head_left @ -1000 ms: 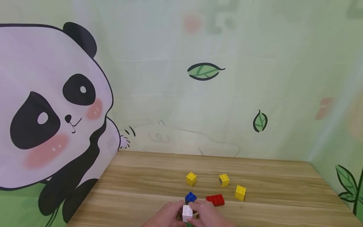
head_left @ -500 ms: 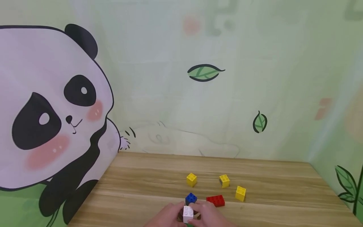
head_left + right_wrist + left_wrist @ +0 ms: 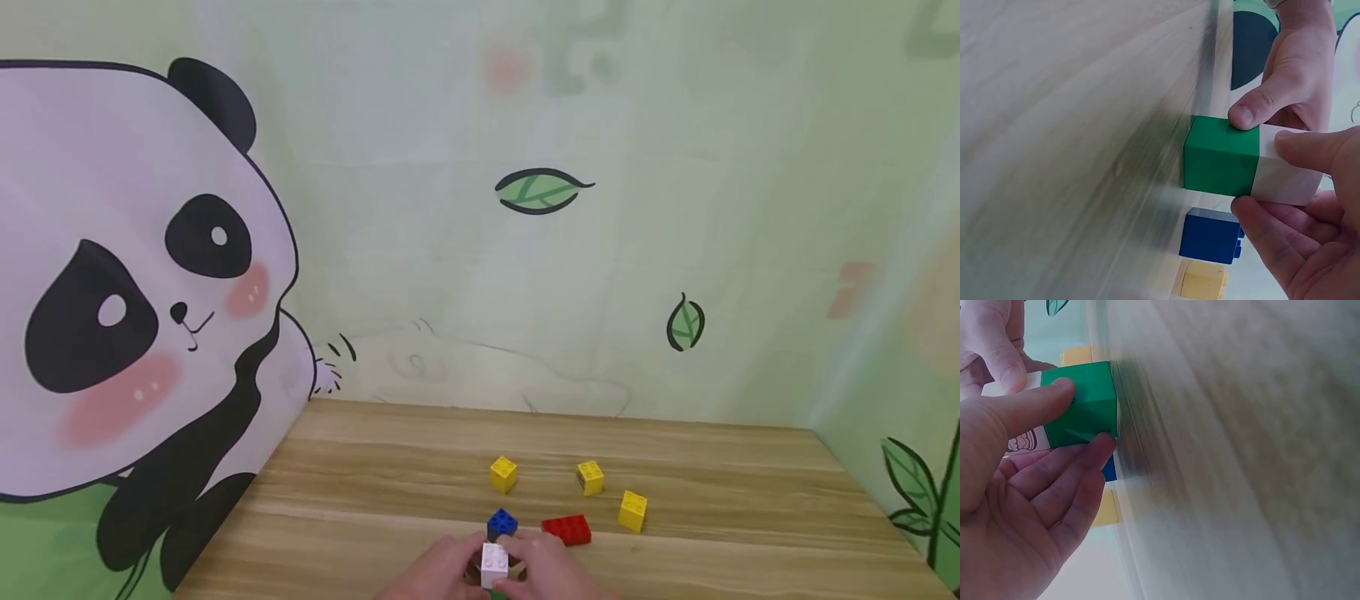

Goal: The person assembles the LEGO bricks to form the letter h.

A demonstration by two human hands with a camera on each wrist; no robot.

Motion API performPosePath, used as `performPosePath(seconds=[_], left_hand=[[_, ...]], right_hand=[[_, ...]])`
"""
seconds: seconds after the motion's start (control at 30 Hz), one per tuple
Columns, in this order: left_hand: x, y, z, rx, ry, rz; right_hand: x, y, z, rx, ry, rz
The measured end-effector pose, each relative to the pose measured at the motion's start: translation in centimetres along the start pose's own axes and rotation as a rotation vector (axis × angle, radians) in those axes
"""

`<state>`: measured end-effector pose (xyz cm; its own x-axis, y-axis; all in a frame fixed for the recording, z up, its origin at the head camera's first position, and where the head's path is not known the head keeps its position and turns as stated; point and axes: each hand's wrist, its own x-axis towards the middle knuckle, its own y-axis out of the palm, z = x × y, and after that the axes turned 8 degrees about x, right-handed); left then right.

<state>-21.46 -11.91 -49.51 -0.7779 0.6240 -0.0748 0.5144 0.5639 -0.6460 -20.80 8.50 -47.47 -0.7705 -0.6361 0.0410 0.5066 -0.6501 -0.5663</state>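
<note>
A white toy building block (image 3: 494,567) sits on top of a green block (image 3: 1085,411), joined face to face and upright on the table. My left hand (image 3: 444,568) holds the green block, thumb on one side and fingertips on the other. From the other side, my right hand (image 3: 551,570) pinches the white block between thumb and fingers, as the right wrist view shows. Part of a printed drawing (image 3: 1022,442) shows on the white block's side. Just beyond the pair stands a blue block (image 3: 502,524). To its right lies a longer red block (image 3: 567,530).
Farther back on the wooden table (image 3: 360,483) stand a yellow block (image 3: 503,474), a second yellow block (image 3: 590,477) and a third yellow block (image 3: 633,511). A cloth backdrop (image 3: 420,250) with a panda drawing rises behind and beside the table.
Both hands keep the same hold on the white and green blocks. Only a slight shift of the head view shows; the other blocks stay put.
</note>
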Motion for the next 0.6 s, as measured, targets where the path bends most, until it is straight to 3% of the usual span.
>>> performPosePath(seconds=[0.33,0.6], left_hand=[[-0.28,0.13,-0.26,-0.020,-0.017,-0.012],[-0.39,0.06,0.46,-0.025,-0.012,-0.041]], right_hand=[[-0.23,0.12,0.55,-0.014,0.065,-0.010],[-0.29,-0.05,0.20,0.109,0.230,-0.057]])
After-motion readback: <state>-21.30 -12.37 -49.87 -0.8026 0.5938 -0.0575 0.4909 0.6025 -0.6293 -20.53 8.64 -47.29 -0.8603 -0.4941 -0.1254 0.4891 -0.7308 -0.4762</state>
